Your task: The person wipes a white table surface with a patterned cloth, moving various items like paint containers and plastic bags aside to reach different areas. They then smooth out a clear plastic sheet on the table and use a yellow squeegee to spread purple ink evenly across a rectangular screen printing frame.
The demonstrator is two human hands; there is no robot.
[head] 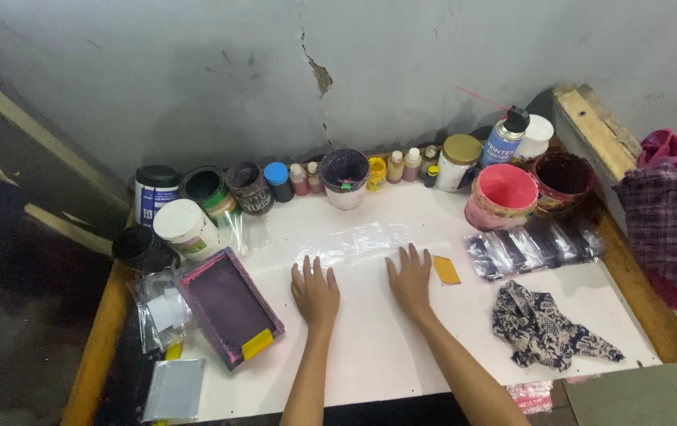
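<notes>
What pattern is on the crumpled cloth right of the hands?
Dark navy cloth with a pale floral print, seen in the head view.

Both hands flat on table, frame left, cloth right, jars behind

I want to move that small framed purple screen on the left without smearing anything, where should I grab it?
Take the framed screen by its two long raised edges, coming from above with the left hand, which rests flat on the white tabletop just right of it. It lies flat and angled; the purple mesh inside looks inked, so fingers should probably stay on the frame.
</notes>
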